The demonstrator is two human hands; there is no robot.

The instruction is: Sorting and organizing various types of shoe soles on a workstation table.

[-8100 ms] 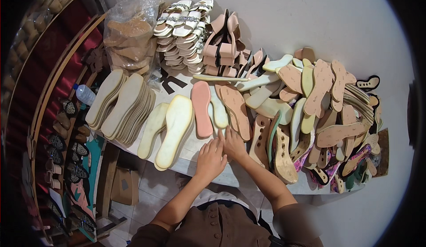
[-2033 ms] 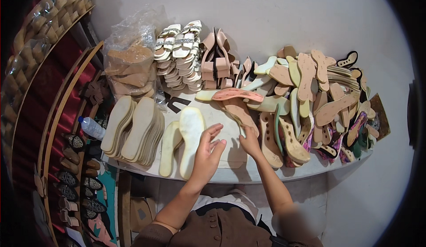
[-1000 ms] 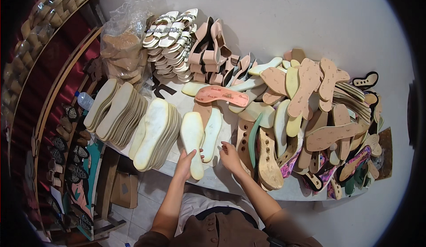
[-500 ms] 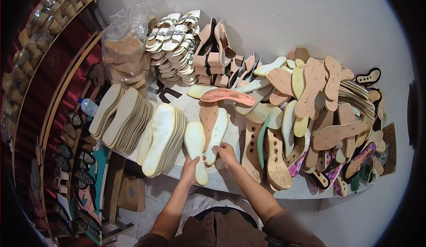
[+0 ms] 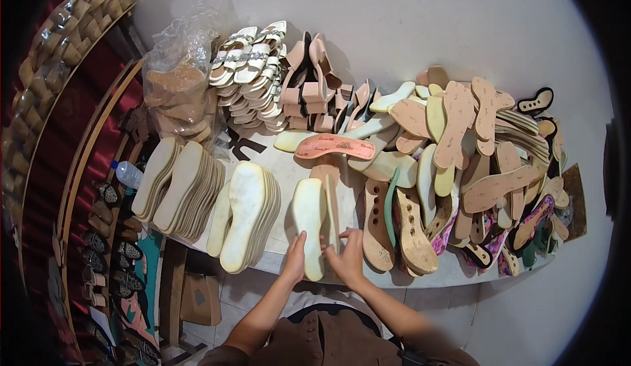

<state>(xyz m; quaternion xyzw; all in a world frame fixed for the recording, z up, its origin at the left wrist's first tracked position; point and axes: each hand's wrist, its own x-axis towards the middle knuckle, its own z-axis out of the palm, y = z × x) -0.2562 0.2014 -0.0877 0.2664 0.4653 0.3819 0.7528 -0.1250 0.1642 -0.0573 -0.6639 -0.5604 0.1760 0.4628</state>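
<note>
At the table's front edge my left hand (image 5: 296,258) grips the lower left side of a cream insole (image 5: 307,218), which stands nearly upright with its pale face toward me. Close beside it, my right hand (image 5: 347,258) holds a second insole (image 5: 332,215), turned so that mostly its thin edge shows. Both hands have their fingers closed around the lower parts. Behind these two, a tan insole (image 5: 323,169) lies partly hidden on the table. A coral-pink printed insole (image 5: 335,146) rests across its far end.
Stacked cream insoles (image 5: 244,211) and beige insoles (image 5: 176,185) stand to the left. White sandals (image 5: 253,57), pink heeled shoes (image 5: 309,80) and a plastic bag of soles (image 5: 177,83) line the back. A mixed heap of insoles (image 5: 453,126) fills the right. A shoe rack (image 5: 98,136) stands far left.
The right-hand insole has been lifted and turned from lying flat to edge-on. The left-hand insole has shifted right, closer to it. My view has moved slightly.
</note>
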